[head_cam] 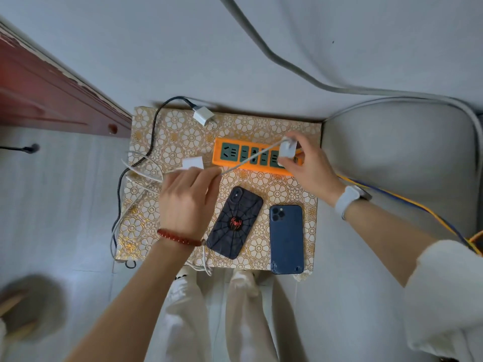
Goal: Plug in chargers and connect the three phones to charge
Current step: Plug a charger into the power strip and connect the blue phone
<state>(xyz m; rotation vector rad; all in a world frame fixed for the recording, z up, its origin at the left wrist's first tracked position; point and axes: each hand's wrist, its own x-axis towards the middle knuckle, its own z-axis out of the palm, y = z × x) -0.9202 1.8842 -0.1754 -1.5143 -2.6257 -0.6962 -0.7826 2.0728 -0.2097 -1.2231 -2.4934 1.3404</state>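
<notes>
The right hand (305, 163) pinches a white charger (287, 150) over the strip (257, 158) at its 3 o'clock end. The left hand (187, 202) grips its cable (251, 159) at 9 o'clock. Best to square the prongs over the slots, press straight down and keep the cable slack. Two phones (235, 222) wait at 6 o'clock on the bench (287, 131).

A red beaded bracelet (180, 239) circles the left wrist — the right wears a white-strapped watch (349, 199), a pushed-up white sleeve (449, 296); trousers (209, 322) cream.
</notes>
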